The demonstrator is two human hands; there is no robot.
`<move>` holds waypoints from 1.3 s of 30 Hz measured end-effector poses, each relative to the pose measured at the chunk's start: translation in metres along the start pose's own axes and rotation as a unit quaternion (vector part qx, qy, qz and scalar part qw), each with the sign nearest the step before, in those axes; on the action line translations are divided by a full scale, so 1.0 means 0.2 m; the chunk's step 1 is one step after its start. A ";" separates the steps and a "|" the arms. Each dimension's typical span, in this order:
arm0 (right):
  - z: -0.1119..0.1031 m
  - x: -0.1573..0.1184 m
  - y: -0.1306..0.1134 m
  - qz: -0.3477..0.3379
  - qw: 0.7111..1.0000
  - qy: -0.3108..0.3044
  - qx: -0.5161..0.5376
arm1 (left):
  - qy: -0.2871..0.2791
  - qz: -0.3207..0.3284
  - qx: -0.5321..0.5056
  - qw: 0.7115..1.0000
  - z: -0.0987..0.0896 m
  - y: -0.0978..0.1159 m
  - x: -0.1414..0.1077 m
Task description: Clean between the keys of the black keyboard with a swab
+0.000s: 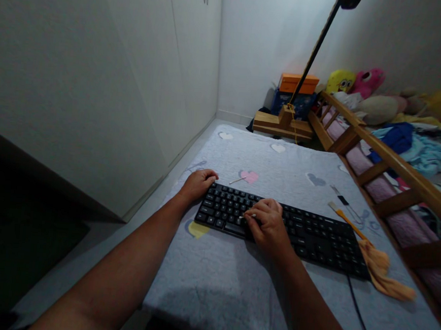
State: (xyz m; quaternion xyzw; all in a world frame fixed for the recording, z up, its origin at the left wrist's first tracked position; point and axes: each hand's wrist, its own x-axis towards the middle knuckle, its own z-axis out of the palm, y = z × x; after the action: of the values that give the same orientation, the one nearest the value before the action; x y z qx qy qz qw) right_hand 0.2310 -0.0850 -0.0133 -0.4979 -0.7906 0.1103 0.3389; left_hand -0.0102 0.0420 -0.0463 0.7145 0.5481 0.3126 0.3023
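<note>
A black keyboard [303,241] lies at a slant on the cloth-covered table. My left hand [199,184] is closed round its far left corner, the thumb on the edge near the top row of keys. Between the thumb and fingers of my right hand [267,217] is a cotton swab [242,217], its white tip down at the keys left of the middle. My right hand hides part of the keys. Beyond the keyboard, a second cotton swab [237,180] rests on the cloth beside a printed pink heart.
Right of the keyboard lie an orange-handled brush [348,222], a thin tool with a black grip [342,200] and an orange cloth [382,269]. The keyboard cable [359,313] trails toward me. A wooden bed rail [389,160] borders the right side; a pale wardrobe [143,77] stands left.
</note>
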 end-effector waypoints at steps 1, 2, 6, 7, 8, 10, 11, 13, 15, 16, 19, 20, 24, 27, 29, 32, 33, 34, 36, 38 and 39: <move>0.00 0.00 0.00 0.001 1.000 -0.001 -0.001 | 0.001 -0.001 0.000 1.000 0.00 0.00 0.00; -0.01 0.00 0.00 0.001 1.000 -0.002 -0.002 | -0.001 -0.001 0.001 1.000 0.00 0.00 0.00; -0.02 -0.01 0.00 -0.002 1.000 -0.012 0.001 | -0.003 -0.002 0.004 1.000 0.00 0.01 0.00; -0.02 -0.01 0.00 -0.004 1.000 -0.014 0.001 | -0.004 -0.002 0.004 1.000 0.00 0.01 0.00; -0.02 -0.01 -0.01 -0.006 1.000 -0.016 0.002 | -0.004 -0.002 0.003 1.000 0.00 0.01 0.00; -0.02 -0.01 -0.01 -0.012 1.000 -0.020 0.004 | -0.004 0.002 0.004 1.000 0.00 0.01 0.00; -0.02 -0.02 -0.02 -0.014 1.000 -0.023 0.005 | -0.003 0.005 0.004 1.000 0.00 0.01 0.00; -0.02 -0.01 -0.02 -0.016 0.999 -0.031 0.006 | -0.003 0.006 0.006 1.000 0.00 0.01 0.00; -0.02 -0.01 -0.03 -0.018 0.999 -0.037 0.009 | -0.004 0.001 0.007 1.000 0.00 0.01 0.00; -0.02 -0.01 -0.03 -0.018 0.999 -0.038 0.011 | -0.005 -0.001 0.008 1.000 0.00 0.01 0.00; -0.02 -0.01 -0.03 -0.022 0.999 -0.039 0.019 | -0.004 0.001 0.007 1.000 0.00 0.01 0.00; -0.02 -0.01 -0.03 -0.024 0.999 -0.040 0.021 | -0.004 0.002 0.006 1.000 0.00 0.01 0.00; 0.00 -0.01 -0.04 -0.025 0.999 -0.042 0.022 | -0.001 0.001 0.003 1.000 0.00 0.00 0.00; 0.01 0.00 -0.05 -0.025 0.999 -0.042 0.024 | 0.001 0.005 0.002 1.000 0.00 0.00 0.00; 0.02 0.00 -0.05 -0.027 0.998 -0.043 0.026 | 0.003 0.010 0.003 1.000 0.00 0.00 0.01; 0.03 0.00 -0.04 -0.030 0.998 -0.039 0.029 | 0.006 0.008 -0.002 1.000 0.01 0.00 0.00; 0.03 0.00 -0.04 -0.028 0.999 -0.036 0.028 | 0.006 0.005 -0.003 1.000 0.01 0.00 0.00; 0.03 0.00 -0.04 -0.026 0.999 -0.033 0.027 | 0.006 0.002 -0.003 1.000 0.00 0.01 0.00; 0.03 0.01 -0.03 -0.020 0.999 -0.027 0.024 | 0.005 -0.004 -0.002 1.000 0.00 0.01 -0.01; 0.04 0.01 -0.02 -0.017 0.999 -0.021 0.020 | 0.005 -0.007 -0.001 1.000 0.00 0.02 -0.01; 0.04 0.01 -0.02 -0.017 1.000 -0.019 0.019 | 0.004 -0.007 0.000 1.000 0.00 0.02 -0.01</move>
State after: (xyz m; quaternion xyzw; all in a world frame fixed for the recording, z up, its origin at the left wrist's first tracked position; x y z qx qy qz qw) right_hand 0.2221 -0.0837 -0.0166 -0.4760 -0.8028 0.1286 0.3352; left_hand -0.0083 0.0397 -0.0442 0.7094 0.5541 0.3132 0.3027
